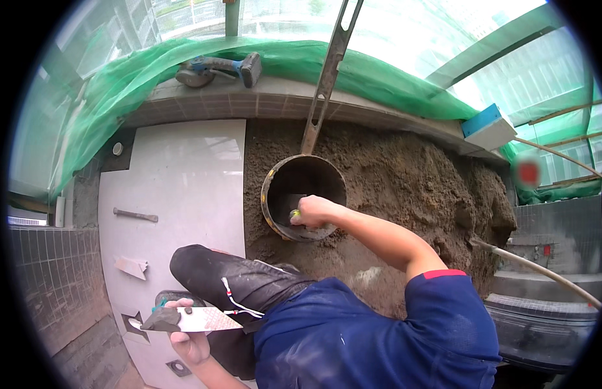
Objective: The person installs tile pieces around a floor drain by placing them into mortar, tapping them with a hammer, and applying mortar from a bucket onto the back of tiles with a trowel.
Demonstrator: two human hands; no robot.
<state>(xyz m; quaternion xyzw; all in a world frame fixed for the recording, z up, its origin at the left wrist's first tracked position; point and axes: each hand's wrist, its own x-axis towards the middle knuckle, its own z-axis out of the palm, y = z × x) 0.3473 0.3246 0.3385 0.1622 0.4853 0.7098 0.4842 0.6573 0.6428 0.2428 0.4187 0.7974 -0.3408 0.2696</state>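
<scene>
My right hand (314,212) reaches into a round bucket (270,217), closed on the yellow-green handle of a trowel (296,214), whose grey blade is partly visible inside. My left hand (187,343) grips a pale piece of tile (207,319) with grey mortar (163,319) on it, above my bent leg. The bucket stands on rough wet mortar (392,175). A long metal straightedge (320,97) rises behind the bucket's far rim. To my left, a large white tile (184,168) carries a chisel-like tool (135,214) and a broken tile piece (129,266).
A blue-and-grey power tool (216,68) lies on the tiled ledge (275,99) under green netting (119,91). A blue-topped block (486,129) sits at the ledge's right end. Long poles (541,259) reach in from the right, near a dark tub (534,327).
</scene>
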